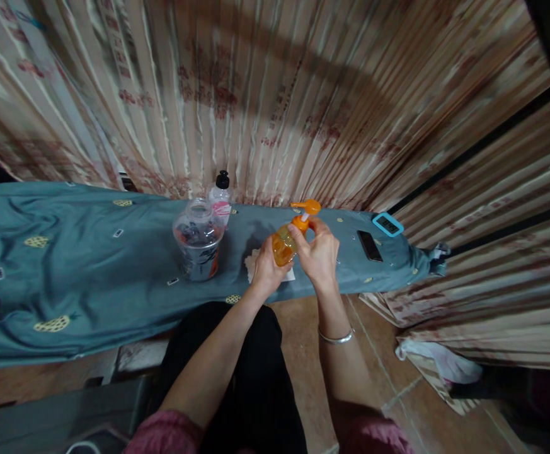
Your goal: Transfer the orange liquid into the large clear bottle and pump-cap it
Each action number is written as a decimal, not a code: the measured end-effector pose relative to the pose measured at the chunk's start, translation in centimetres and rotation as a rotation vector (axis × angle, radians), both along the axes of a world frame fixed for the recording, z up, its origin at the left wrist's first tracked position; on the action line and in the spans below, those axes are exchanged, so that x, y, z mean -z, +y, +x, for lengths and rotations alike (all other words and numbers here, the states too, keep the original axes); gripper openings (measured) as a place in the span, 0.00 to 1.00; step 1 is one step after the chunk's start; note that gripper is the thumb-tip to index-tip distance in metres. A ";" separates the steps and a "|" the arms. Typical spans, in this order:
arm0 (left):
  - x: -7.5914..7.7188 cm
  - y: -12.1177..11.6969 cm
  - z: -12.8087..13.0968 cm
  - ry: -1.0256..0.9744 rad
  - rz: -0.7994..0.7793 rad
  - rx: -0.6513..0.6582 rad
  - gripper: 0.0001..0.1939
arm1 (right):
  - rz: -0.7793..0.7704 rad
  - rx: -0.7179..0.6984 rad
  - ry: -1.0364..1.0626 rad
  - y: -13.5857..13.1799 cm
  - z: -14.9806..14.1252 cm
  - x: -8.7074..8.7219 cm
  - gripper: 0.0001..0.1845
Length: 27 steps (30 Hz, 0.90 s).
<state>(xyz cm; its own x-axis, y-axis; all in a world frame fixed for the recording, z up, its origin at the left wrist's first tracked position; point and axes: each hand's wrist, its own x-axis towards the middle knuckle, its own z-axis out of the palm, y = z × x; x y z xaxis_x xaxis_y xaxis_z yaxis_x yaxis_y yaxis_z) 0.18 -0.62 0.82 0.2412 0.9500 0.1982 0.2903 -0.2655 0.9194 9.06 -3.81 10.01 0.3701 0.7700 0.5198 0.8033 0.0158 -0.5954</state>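
From where I stand, the pump bottle (283,247) is tilted over the near side of the counter (147,233), its orange pump head (311,207) leaning right. The left hand (266,272) is wrapped round the bottle's lower body; the right hand (319,252) pinches with thumb and fingers at its neck, just under the orange collar. A pale scalloped sheet (251,267) lies beneath, close to the front edge. Left of the hands, a strip of cloth separates them from a clear plastic bucket (200,255), with a black-capped bottle (222,203) just behind. To the right there's elbow room before the phone (369,246) and blue-rimmed clock (388,224). Behind, the curtain (256,126) hangs along the far edge.
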 end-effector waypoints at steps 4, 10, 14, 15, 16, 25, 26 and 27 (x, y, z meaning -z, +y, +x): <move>-0.1 -0.1 -0.1 0.019 0.026 -0.009 0.37 | 0.047 0.034 -0.017 -0.1 -0.4 0.4 0.29; -0.2 -0.2 -0.2 -0.045 -0.001 0.025 0.35 | 0.083 0.055 -0.002 0.5 -0.9 1.1 0.27; -0.1 -0.1 -0.2 -0.078 -0.022 0.018 0.36 | 0.033 -0.021 0.051 -0.1 0.0 1.1 0.27; 0.0 0.0 -0.2 -0.082 -0.025 0.011 0.36 | 0.011 -0.045 0.071 -0.4 0.6 1.3 0.26; 0.1 0.0 -0.2 -0.091 -0.025 0.006 0.36 | -0.008 -0.060 0.095 -0.6 1.3 1.8 0.24; -0.2 0.2 -0.6 -0.155 -0.009 -0.012 0.32 | -0.437 0.068 0.213 -0.4 4.4 12.1 0.22; -0.3 0.3 -0.7 -0.155 -0.014 -0.013 0.31 | -0.476 0.064 0.221 -0.2 4.1 12.9 0.22; -0.4 0.3 -0.7 -0.153 -0.018 -0.015 0.31 | -0.516 0.052 0.236 -0.1 3.9 13.5 0.22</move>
